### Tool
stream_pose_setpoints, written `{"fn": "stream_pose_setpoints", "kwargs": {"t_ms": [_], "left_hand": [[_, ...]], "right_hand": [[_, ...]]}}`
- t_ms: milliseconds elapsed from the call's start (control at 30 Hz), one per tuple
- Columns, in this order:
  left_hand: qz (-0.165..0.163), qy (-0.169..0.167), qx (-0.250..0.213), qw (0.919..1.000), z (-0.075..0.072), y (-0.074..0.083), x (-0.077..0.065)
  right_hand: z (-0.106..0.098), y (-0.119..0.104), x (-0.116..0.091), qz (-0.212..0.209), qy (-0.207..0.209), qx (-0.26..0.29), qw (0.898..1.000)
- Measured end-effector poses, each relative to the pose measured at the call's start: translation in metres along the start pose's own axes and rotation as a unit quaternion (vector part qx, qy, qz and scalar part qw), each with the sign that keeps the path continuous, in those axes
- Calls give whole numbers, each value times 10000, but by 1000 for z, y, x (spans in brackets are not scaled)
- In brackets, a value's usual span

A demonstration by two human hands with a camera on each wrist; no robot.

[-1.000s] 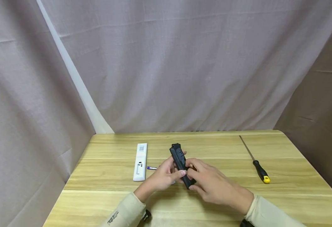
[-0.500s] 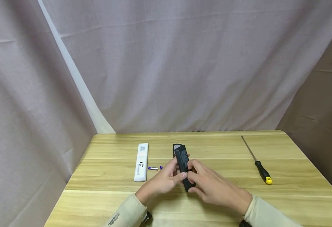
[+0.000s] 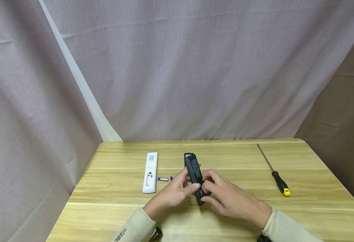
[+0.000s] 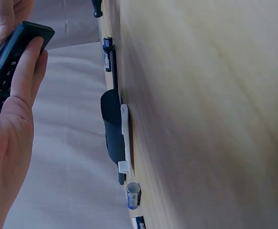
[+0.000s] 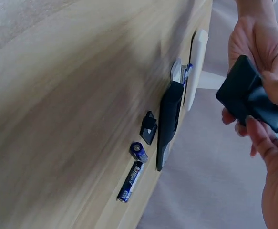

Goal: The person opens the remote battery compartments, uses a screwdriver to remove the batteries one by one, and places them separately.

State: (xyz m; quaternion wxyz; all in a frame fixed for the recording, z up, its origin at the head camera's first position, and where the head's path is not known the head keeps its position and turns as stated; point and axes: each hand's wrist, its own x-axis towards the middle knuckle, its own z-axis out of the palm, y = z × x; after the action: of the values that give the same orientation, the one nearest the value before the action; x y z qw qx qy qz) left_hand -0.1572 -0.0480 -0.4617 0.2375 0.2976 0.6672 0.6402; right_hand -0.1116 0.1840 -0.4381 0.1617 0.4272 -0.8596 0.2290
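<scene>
My left hand [image 3: 175,191] holds a black remote control [image 3: 194,169], back side up, with the thumb across it. The remote's number keys face down; in the left wrist view my left fingers lie along that keyed face. My right hand [image 3: 229,198] pinches the lower end of the same remote [image 5: 246,90] between thumb and curled fingers. A dark edge sticks out there; whether it is a loosened battery cover I cannot tell. Under the hands, on the table, lies a second black remote [image 5: 168,121], mostly hidden in the head view. A small black cover [image 5: 149,128] lies beside it.
A white remote [image 3: 150,173] lies to the left. One battery [image 3: 163,179] is near it, and more batteries [image 5: 130,181] lie around the second black remote. A white cover-like piece [image 4: 124,138] is there too. A screwdriver [image 3: 279,181] with a black-and-yellow handle lies right.
The held remote has shifted slightly right and turned more upright, so the second black remote and batteries behind show more. Both hands keep their grip; the right fingers have moved slightly at the lower end.
</scene>
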Motion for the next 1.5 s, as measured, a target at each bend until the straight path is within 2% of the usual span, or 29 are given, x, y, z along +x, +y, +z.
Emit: {"fn": "stream_pose_setpoints", "kwargs": {"t_ms": [200,300,467,633,767,1067,1167,1300,1500], "left_hand": [[-6,19,-205,9998,0,4,1],[-2,37,-292,9996,-1,4,0],[-42,217,-163,9996,-7,1,-3],[20,366,-95,9993,-17,-1,-12],[5,512,-56,9987,-23,-3,-20],[1,454,24,9990,-23,-7,-28],[-17,425,112,9990,-21,-7,-29],[-21,387,105,9992,-20,-5,-29],[32,404,125,9991,-20,-2,-29]], "right_hand": [[3,-1,0,-130,438,120,9989],[4,-3,1,-4,490,448,9978],[1,-5,-1,274,645,774,9945],[-4,-2,-11,458,883,318,9945],[-7,6,-21,389,1084,-4,9933],[-11,20,-41,485,1365,-826,9860],[-12,23,-48,795,1322,-1159,9812],[-14,27,-58,1345,1052,-1456,9745],[-17,32,-74,2032,409,-1647,9643]]}}
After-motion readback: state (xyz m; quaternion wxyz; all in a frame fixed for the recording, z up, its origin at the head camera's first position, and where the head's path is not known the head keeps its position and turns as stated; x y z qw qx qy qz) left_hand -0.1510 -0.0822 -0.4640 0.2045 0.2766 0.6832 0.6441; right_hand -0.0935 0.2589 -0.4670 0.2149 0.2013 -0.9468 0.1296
